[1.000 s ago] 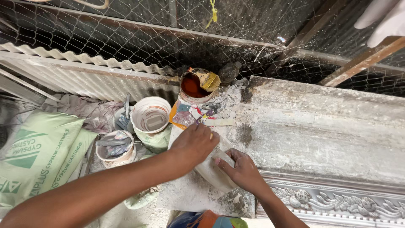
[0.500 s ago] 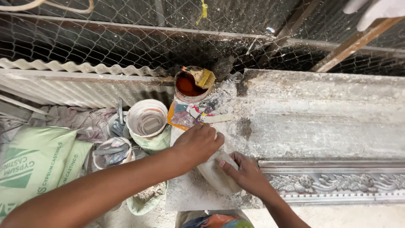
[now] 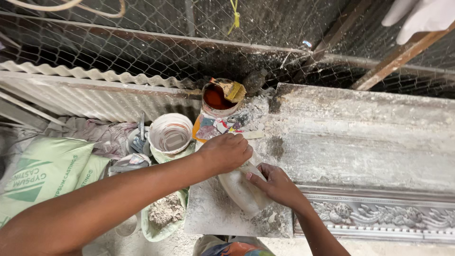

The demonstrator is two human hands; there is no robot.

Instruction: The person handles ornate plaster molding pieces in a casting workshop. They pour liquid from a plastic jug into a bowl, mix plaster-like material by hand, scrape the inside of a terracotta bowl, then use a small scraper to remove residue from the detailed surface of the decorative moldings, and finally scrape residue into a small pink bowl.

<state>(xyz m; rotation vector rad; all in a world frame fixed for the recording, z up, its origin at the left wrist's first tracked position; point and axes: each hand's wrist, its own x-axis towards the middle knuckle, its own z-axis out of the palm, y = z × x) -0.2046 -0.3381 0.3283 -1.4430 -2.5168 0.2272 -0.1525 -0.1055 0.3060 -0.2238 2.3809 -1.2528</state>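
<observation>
1. Grip state: my left hand [image 3: 226, 152] is clenched over the top end of a white, plaster-caked lump [image 3: 241, 189]; my right hand [image 3: 275, 185] presses fingers along its right side. Both hands are in contact.

2. Location: the lump lies on the dusty slab [image 3: 213, 218], near its left edge, approx. in line with the ornate moulding [image 3: 379, 215] at the front-right edge.

3. Handling (est.): rounded, powder-coated, so likely slippery and crumbly. It may be a soft filled bag or a set casting; I cannot tell which. Best hold: one hand per end, palm under.

4. Clearance: the open paint tin w/ brush [image 3: 220, 97] stands at the slab's back-left corner. The white bucket [image 3: 169, 135] and a bowl of rubble [image 3: 163, 215] sit just off the left edge. Free room lies to the right, along the slab's grey surface.
</observation>
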